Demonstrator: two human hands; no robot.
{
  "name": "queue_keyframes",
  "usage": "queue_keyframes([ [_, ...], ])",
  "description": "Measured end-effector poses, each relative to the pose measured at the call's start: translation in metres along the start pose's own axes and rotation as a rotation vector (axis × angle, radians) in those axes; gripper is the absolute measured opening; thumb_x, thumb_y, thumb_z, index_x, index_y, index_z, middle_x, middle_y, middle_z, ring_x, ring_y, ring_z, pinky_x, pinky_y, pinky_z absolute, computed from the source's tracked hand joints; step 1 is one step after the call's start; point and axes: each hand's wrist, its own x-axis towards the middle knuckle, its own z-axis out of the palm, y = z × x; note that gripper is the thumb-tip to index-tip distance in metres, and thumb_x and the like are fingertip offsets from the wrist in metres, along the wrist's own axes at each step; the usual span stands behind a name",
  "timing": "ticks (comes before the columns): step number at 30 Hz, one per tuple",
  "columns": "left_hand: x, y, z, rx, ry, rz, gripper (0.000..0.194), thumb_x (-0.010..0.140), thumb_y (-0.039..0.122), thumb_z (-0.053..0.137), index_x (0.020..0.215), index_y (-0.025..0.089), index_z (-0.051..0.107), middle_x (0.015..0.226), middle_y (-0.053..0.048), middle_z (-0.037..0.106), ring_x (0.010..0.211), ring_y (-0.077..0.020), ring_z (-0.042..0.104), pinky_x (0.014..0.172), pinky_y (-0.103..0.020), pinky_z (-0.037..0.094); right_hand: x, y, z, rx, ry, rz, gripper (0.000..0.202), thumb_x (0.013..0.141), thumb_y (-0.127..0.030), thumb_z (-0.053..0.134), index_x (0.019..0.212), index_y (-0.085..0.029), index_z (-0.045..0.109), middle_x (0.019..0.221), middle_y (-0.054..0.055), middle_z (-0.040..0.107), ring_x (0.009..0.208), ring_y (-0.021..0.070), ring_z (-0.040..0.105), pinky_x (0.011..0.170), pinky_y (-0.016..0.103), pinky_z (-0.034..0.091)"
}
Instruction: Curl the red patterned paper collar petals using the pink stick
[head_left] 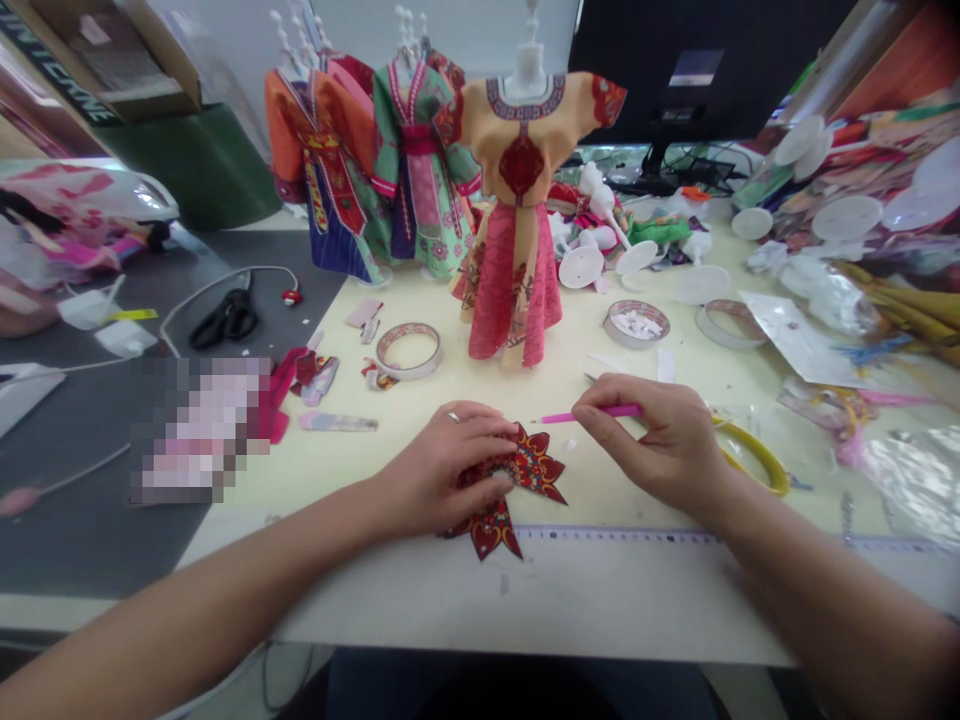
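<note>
Under my left hand [457, 470] lies a red patterned fabric piece [532, 462] with pointed, petal-like edges. The fingers rest flat across it, and the palm hides part of it. My right hand [656, 440] pinches a slim pink pen [556, 416], its tip pointing left, close to the fabric's upper edge but apart from it. A thin dark pointed tool shows behind the right fingers; its kind is unclear. A printed measuring scale [615, 536] runs along the table just in front of the fabric.
Miniature dresses on stands [517, 210] rise behind the hands. Tape rolls [409, 352] lie nearby, one holding white scraps [637, 324]. Black scissors [225, 318] rest on the dark mat at left. A yellow ring [757, 458] is beside my right wrist. Doll parts and plastic crowd the right.
</note>
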Motion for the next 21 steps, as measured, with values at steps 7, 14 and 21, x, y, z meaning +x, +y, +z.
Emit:
queue_keyframes([
  [7,0.001,0.001,-0.004,-0.231,0.027,-0.227,0.028,0.084,0.01,0.046,0.106,0.019,0.061,0.107,-0.007,0.063,0.11,-0.0182,0.052,0.094,-0.038,0.044,0.0,-0.002,0.002,-0.002,-0.025,0.004,0.007,0.082,-0.019,0.057,0.075,-0.019,0.058,0.06,-0.003,0.057,0.053,0.0073,0.048,0.053,0.023,0.039],
  [14,0.004,0.01,-0.01,-0.438,-0.021,-0.428,0.029,0.084,0.01,0.046,0.109,0.016,0.058,0.113,-0.008,0.058,0.107,-0.016,0.056,0.096,-0.032,0.044,-0.001,-0.002,0.003,0.004,-0.066,-0.018,0.007,0.082,-0.018,0.056,0.075,-0.019,0.058,0.061,-0.003,0.059,0.054,0.008,0.05,0.054,0.023,0.039],
  [21,0.004,0.011,-0.01,-0.51,-0.021,-0.458,0.031,0.084,0.012,0.046,0.114,0.015,0.053,0.114,-0.009,0.06,0.107,-0.0165,0.057,0.095,-0.033,0.046,-0.002,-0.003,0.003,-0.001,-0.083,-0.014,0.006,0.082,-0.019,0.056,0.076,-0.018,0.059,0.061,-0.003,0.059,0.053,0.0065,0.049,0.054,0.021,0.039],
])
